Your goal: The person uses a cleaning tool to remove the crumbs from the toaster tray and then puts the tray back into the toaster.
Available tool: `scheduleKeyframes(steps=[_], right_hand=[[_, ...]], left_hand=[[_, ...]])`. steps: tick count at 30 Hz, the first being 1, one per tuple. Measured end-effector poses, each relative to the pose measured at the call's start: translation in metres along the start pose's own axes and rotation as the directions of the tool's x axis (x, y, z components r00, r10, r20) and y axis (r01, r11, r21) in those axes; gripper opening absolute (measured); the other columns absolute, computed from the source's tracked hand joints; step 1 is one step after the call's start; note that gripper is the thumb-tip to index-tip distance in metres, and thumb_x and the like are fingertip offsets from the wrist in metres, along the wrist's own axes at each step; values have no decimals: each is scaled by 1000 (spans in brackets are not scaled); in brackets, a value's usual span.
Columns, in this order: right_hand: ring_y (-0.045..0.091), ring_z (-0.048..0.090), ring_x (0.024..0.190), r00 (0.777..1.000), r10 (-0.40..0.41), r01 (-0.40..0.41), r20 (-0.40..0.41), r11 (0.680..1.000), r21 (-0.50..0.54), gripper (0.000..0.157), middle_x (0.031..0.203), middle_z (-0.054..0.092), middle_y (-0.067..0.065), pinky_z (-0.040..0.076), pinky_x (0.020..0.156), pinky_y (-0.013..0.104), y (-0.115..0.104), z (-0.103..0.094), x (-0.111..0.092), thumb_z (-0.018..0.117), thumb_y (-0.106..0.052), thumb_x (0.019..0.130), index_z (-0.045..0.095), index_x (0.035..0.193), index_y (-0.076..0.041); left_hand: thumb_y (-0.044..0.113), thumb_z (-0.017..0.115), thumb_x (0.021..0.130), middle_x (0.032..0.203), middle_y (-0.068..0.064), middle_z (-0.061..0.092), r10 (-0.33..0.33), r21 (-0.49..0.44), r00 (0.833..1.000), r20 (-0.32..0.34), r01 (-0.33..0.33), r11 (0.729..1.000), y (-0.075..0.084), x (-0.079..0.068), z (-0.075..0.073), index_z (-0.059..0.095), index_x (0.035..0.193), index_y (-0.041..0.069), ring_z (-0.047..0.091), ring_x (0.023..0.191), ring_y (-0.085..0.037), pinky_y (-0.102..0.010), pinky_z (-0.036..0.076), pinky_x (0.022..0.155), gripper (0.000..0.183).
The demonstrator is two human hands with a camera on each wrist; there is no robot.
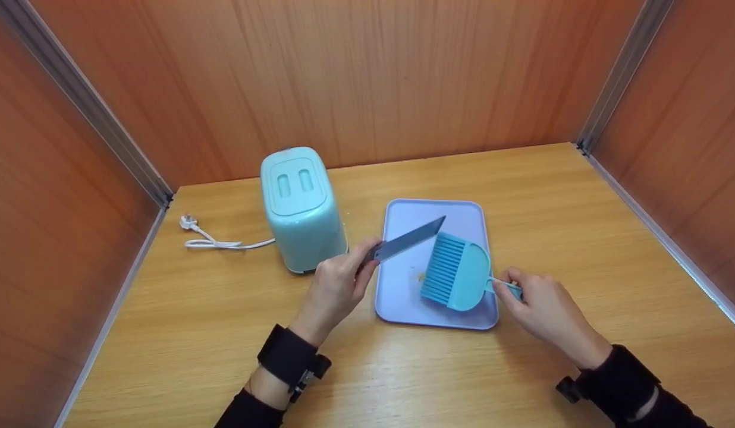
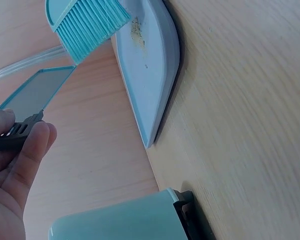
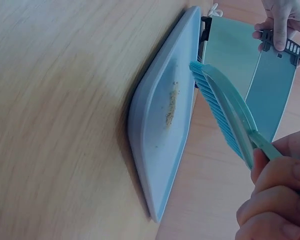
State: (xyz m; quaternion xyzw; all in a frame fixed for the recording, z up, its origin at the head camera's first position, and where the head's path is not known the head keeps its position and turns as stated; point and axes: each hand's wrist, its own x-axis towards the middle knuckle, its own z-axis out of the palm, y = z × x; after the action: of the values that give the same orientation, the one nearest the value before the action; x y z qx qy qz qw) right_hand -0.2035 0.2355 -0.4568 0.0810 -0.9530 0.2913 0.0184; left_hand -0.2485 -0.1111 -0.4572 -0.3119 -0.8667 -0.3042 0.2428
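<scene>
My left hand [image 1: 342, 280] grips the black slotted end of a flat, thin crumb tray [image 1: 410, 241], its plate tilted up above a lavender serving tray [image 1: 406, 303]. By its handle, my right hand [image 1: 549, 303] holds a light-blue brush [image 1: 471, 278] with the bristles [image 3: 217, 107] pointing left, beside the crumb tray's far end. In the right wrist view, brown crumbs [image 3: 171, 107] lie scattered on the serving tray below. The brush is held above the tray's surface.
A mint-green toaster [image 1: 308, 232] stands upright to the left of the serving tray. Its white cord [image 1: 222, 244] and plug [image 1: 189, 222] lie on the wooden table [image 1: 225, 333]. Wood-grain panels [image 1: 373, 83] enclose the back and sides.
</scene>
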Motion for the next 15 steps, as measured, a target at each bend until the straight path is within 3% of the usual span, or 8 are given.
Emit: scheduleKeyframes(steps=[8, 15], right_hand=[[4, 35, 50, 993, -88, 89, -81, 996, 13, 23, 60, 35, -10, 25, 50, 20, -11, 1, -5, 65, -27, 108, 65, 88, -14], [8, 40, 53, 997, -57, 57, -57, 998, -1, 23, 61, 39, -8, 27, 51, 21, -9, 3, -1, 65, -28, 108, 64, 90, -13]], left_hand=[[12, 66, 107, 112, -8, 81, -48, -21, 999, 13, 48, 999, 0, -1, -2, 63, 134, 12, 79, 86, -14, -28, 66, 78, 28], [12, 68, 106, 109, -10, 81, -53, -32, 999, 0, 53, 998, 2, -2, -2, 63, 133, 11, 78, 83, -15, -28, 66, 74, 28]])
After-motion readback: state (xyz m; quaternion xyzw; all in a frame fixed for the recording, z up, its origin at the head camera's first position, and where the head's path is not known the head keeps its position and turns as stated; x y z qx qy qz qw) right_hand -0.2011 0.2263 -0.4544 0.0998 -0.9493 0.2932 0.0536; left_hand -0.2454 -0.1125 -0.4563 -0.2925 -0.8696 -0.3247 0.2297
